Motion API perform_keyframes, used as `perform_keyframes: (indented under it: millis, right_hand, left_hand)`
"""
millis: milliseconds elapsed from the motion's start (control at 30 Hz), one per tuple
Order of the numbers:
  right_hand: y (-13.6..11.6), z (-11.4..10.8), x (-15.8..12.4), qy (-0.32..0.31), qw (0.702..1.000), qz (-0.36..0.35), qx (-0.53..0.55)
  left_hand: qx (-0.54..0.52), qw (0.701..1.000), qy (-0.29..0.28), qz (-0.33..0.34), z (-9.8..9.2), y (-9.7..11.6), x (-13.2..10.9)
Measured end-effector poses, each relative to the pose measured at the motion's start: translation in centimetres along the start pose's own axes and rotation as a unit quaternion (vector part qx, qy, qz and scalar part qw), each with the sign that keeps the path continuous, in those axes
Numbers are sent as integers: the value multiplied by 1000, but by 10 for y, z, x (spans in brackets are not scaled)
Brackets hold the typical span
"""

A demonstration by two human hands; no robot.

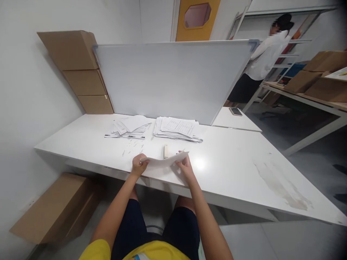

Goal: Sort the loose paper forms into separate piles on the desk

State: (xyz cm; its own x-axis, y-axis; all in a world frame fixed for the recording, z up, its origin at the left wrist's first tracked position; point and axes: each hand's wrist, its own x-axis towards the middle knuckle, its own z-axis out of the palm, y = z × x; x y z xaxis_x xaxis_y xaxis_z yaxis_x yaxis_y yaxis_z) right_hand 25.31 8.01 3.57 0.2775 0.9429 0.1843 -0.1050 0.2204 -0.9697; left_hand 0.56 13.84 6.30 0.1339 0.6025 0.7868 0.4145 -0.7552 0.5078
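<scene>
Between my two hands a sheet of white paper (160,163) is held up near the table's front edge, sagging slightly in the middle. My left hand (139,165) pinches its left end. The right end is gripped by my right hand (184,164), thumb in front and fingers behind. Just beyond the paper stands a small whitish block-shaped object (166,151), its lower part hidden; I cannot make out its kind. Farther back lie a loose pile of papers (130,126) on the left and a thicker stack of printed papers (177,129) on the right.
A whiteboard (168,79) stands along the table's (222,162) back edge. Cardboard boxes (81,77) are stacked at the left; another carton (54,206) sits below. A phone (235,111) lies back right. A person (267,57) stands beyond, near a shelf and boxes.
</scene>
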Motion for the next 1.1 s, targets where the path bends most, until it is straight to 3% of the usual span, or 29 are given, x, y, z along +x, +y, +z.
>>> perform_keyframes:
  millis: [100, 200, 300, 367, 467, 533, 600, 667, 733, 767, 833, 1033, 1100]
  right_hand:
    - [0, -5, -2, 29, 999, -21, -10]
    - [0, -12, -12, 46, 991, -81, -96]
    - [5, -19, -34, 101, 968, -109, -200]
    - [8, -23, -55, 113, 969, -94, -200]
    - [6, -28, -89, 57, 989, -60, -122]
    - [-2, -30, -104, 26, 997, -21, -76]
    - [-11, -31, -110, 13, 999, 22, -47]
    - [-20, -32, -109, 4, 998, 66, -21]
    - [-26, -34, -104, 3, 995, 101, 11]
    - [-29, -35, -101, 3, 994, 111, 23]
    - [-34, -38, -92, -4, 993, 112, 32]
    - [-41, -47, -56, -38, 992, 86, -80]
    - [-38, -50, -42, -34, 989, 70, -126]
  left_hand:
    - [-2, 999, -12, -31, 0, 4, 3]
    - [5, 998, -68, -2, -8, 12, 2]
    - [40, 983, -174, 42, -28, 21, -19]
    - [58, 972, -225, 29, -42, 28, -44]
    - [51, 967, -226, -107, -53, 42, -86]
    - [-7, 955, -156, -254, -52, 55, -107]
    - [-133, 897, -80, -413, -47, 68, -120]
    - [-281, 798, -42, -532, -43, 80, -125]
    - [-384, 716, -37, -582, -40, 89, -124]
    - [-406, 699, -35, -587, -39, 92, -122]
    - [-410, 710, -24, -572, -36, 96, -112]
    - [-249, 831, -49, -495, -19, 88, -71]
    - [-192, 855, -51, -479, -10, 81, -63]
